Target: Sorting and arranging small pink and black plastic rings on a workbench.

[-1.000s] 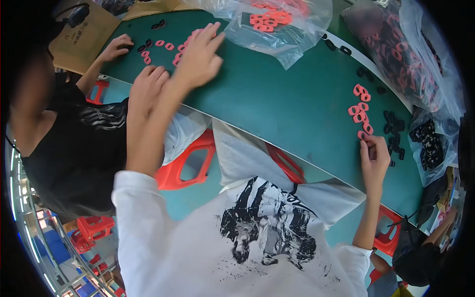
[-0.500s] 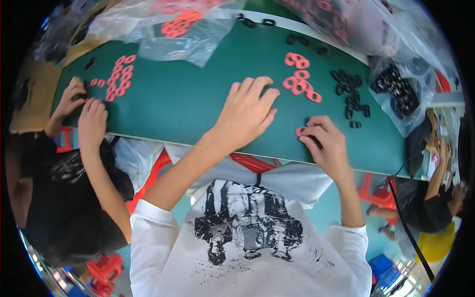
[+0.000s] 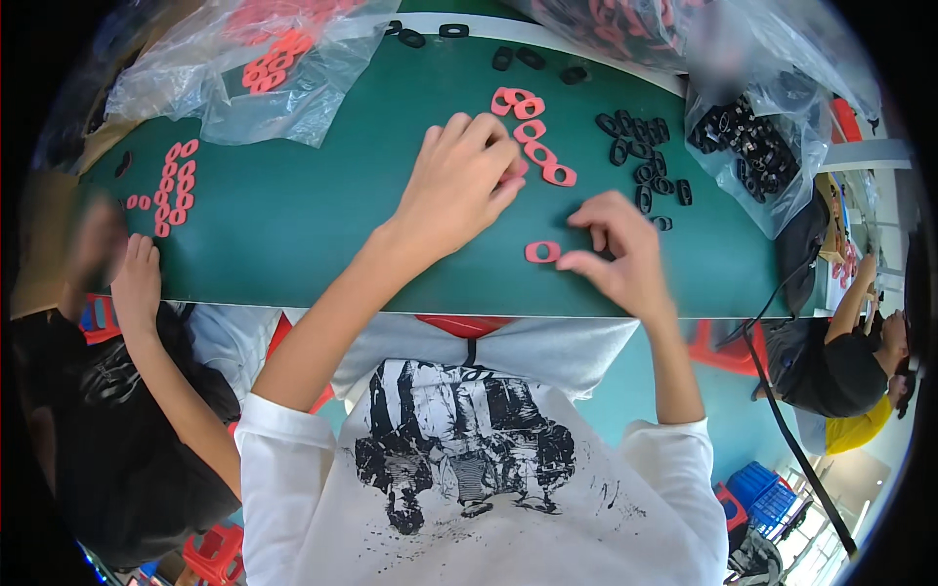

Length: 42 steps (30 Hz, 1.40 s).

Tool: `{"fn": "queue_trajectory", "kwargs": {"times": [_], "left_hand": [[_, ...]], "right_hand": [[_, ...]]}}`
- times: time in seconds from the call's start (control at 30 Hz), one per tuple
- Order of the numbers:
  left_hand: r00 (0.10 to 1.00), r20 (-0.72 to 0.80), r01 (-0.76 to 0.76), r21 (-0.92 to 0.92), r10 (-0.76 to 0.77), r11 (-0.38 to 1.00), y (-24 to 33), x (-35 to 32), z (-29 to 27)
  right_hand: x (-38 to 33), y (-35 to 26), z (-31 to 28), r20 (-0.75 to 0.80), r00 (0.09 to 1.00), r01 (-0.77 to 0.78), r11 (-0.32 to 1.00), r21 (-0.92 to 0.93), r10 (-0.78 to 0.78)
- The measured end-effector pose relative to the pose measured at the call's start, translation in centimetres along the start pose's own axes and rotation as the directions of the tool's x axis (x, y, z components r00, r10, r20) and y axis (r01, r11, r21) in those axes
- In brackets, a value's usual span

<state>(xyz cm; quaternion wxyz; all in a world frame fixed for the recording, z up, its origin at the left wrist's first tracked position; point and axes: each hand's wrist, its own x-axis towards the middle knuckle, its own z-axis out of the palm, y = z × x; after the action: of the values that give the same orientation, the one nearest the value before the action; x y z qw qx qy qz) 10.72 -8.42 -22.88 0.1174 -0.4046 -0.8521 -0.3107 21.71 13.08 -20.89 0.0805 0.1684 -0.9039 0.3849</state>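
My left hand [image 3: 461, 181] is over the green table with its fingers curled down. A pink oval ring shows partly at the fingertips, pinched between thumb and fingers. My right hand [image 3: 618, 244] is open, thumb and fingers apart with nothing between them. The tip of its thumb is at the edge of a flat pink oval ring [image 3: 542, 252] on the table. Beyond my hands lies a loose string of pink rings [image 3: 539, 152]. To their right is a cluster of black oval rings [image 3: 640, 148].
Clear plastic bags hold pink rings [image 3: 278, 61] at far left and black parts [image 3: 752, 146] at right. Several black rings [image 3: 531, 59] lie along the far edge. A co-worker's hand [image 3: 137, 283] is at left near more pink rings [image 3: 176, 186]. A black cable [image 3: 782, 400] hangs at right.
My right hand has let go of the pink ring, which now lies on the table, and its fingers have spread. My left hand has closed on another pink ring. The whole view has shifted.
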Motion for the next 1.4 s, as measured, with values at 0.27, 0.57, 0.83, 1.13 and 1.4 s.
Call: {"fn": "queue_trajectory", "kwargs": {"times": [0.27, 0.57, 0.83, 1.13, 1.4], "left_hand": [[0.991, 0.125, 0.061, -0.17, -0.04, 0.984, 0.2, -3.9, -4.7], [0.993, 0.112, 0.043, -0.087, -0.033, 0.995, -0.7, -3.9, -4.2], [0.989, -0.027, 0.141, -0.159, -0.147, 0.977, -1.6, -3.3, -4.3], [0.987, 0.024, 0.163, -0.09, -0.162, 0.983, -1.3, -3.4, -4.6], [0.991, 0.0, 0.132, -0.073, -0.132, 0.989, -0.7, -2.9, -3.9]], "right_hand": [[3.5, 0.8, 0.5, -0.131, 0.991, -0.052, 0.995, -0.086, 0.04], [1.8, -0.9, 1.1, -0.012, 0.998, 0.066, 0.997, -0.034, -0.066], [3.0, -1.6, -0.2, 0.047, 0.993, -0.111, 0.994, 0.013, 0.11], [4.4, -2.3, -0.9, 0.271, 0.952, -0.153, 0.988, 0.014, 0.144], [3.1, -1.6, 1.2, -0.001, 0.984, 0.179, 0.983, -0.04, -0.179]]}}
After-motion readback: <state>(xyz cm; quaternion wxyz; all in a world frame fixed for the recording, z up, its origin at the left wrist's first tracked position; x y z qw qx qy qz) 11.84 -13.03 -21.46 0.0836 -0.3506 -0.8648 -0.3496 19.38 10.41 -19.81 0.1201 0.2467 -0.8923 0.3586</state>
